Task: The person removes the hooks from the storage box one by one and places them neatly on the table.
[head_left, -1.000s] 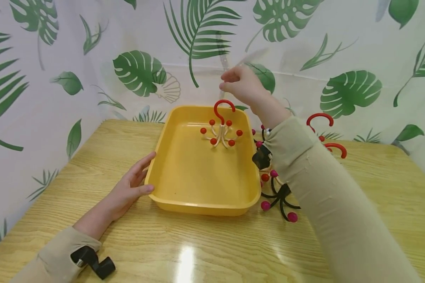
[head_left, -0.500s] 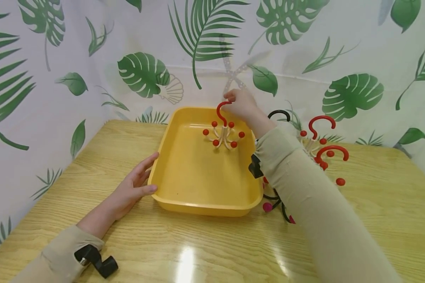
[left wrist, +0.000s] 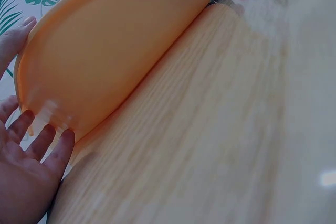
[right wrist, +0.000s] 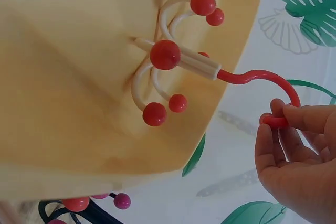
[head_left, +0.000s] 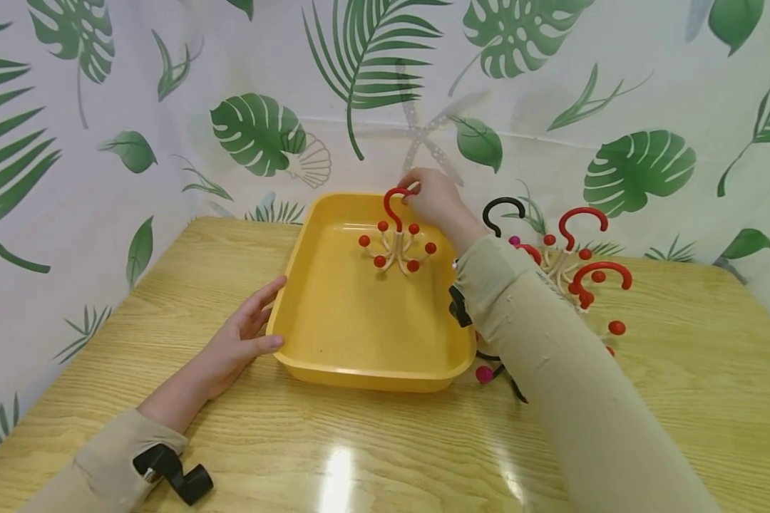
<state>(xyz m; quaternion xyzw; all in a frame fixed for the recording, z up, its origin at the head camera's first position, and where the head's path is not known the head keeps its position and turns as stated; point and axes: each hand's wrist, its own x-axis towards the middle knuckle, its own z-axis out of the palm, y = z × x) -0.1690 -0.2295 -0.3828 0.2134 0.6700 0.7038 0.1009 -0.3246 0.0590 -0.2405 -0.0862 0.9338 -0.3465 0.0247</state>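
Observation:
A yellow plastic tray (head_left: pixel 366 320) stands on the wooden table. Inside it, toward the far right corner, is an upright hanging hook (head_left: pixel 398 246) with a red crook, a cream stem and several curved arms tipped with red balls. My right hand (head_left: pixel 439 203) pinches the free end of the crook, as the right wrist view shows with the hanging hook (right wrist: pixel 198 64) close up. At the tray's left side my left hand (head_left: pixel 234 349) touches the wall with fairly straight, spread fingers. In the left wrist view the tray's outer wall (left wrist: pixel 115 35) meets those fingertips.
More hanging hooks stand right of the tray, partly behind the right sleeve: a red-and-cream one (head_left: pixel 561 263), another red one (head_left: pixel 606 271) and a black one (head_left: pixel 502 206) with pink balls. A leaf-patterned sheet (head_left: pixel 372 128) closes off the table's back.
My right hand has come down from above the tray and taken the crook's end. The hanging hook has shifted slightly left. My left hand has stayed at the tray.

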